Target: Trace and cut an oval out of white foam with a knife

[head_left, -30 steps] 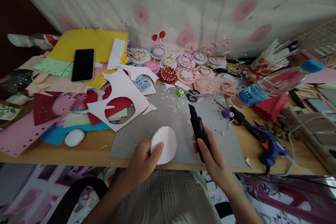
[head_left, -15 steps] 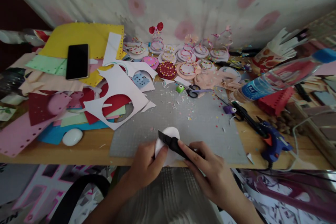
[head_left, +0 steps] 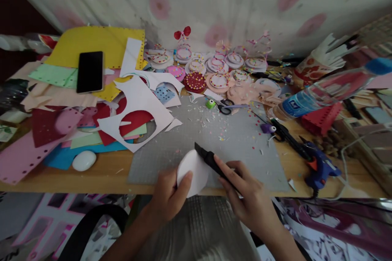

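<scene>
Pinched between thumb and fingers of my left hand is a white foam disc, tilted above the front edge of the grey cutting mat. My right hand is wrapped round the black handle of a utility knife. Its dark blade points up and left, at the upper right rim of the disc; whether it touches the rim I cannot tell. White scraps and small coloured bits lie on the mat beyond both hands.
White foam sheet with a round hole lies left, near a phone. Scissors lie on the mat's far part. Rows of decorated discs stand behind. A bottle and blue glue gun are at right.
The disc has turned to show more of its flat face. The knife has shifted right and upward, from across the disc to its upper right rim.
</scene>
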{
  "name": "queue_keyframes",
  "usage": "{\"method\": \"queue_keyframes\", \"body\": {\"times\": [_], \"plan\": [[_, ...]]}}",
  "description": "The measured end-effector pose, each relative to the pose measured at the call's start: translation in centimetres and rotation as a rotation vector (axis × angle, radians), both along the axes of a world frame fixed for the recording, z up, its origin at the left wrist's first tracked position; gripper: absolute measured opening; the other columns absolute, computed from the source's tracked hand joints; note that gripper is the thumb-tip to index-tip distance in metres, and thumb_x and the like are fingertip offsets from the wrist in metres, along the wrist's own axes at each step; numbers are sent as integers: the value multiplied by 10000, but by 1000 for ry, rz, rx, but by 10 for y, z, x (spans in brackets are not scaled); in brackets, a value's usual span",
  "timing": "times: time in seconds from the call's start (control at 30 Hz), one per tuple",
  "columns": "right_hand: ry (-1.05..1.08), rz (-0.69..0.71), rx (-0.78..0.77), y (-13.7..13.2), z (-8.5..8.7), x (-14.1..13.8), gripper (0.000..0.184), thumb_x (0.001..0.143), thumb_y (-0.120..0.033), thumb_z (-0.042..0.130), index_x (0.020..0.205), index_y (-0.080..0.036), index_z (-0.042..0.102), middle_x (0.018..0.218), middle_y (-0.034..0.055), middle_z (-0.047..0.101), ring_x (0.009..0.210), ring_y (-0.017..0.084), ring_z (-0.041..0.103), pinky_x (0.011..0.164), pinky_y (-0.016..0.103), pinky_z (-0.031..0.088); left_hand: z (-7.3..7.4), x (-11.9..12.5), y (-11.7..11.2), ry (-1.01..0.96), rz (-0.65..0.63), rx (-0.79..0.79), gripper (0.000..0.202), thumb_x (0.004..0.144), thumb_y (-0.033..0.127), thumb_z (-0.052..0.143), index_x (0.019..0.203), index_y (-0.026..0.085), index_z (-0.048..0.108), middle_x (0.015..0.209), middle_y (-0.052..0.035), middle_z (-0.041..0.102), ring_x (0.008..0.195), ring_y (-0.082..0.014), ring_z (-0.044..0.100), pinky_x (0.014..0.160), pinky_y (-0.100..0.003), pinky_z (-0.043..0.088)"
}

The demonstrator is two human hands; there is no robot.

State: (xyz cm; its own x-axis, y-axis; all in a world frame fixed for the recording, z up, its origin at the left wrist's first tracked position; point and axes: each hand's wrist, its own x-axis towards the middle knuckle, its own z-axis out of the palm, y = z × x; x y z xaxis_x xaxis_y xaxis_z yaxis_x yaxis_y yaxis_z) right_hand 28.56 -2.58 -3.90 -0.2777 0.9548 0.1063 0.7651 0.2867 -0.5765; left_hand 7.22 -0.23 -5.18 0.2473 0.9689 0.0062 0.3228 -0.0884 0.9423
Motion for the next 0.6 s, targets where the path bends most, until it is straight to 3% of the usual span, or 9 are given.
{"method": "queue_keyframes", "body": {"times": [0.27,0.6], "plan": [[113,91,-92,-7,8,-6,560,971,-176,421,1501,-335,327,1130,99,549,904,177,636,744,292,566,2,0,2,67,-45,68,356,964,284,431,623,188,394,531,33,418,482,-92,402,495,-258,260],[181,35,-130,-7,3,-1,549,974,-175,422,1491,-343,340,1125,87,553,900,166,639,796,293,556,3,-1,1,45,-54,181,335,936,218,465,616,188,371,515,49,384,458,-75,400,478,-241,263]]}}
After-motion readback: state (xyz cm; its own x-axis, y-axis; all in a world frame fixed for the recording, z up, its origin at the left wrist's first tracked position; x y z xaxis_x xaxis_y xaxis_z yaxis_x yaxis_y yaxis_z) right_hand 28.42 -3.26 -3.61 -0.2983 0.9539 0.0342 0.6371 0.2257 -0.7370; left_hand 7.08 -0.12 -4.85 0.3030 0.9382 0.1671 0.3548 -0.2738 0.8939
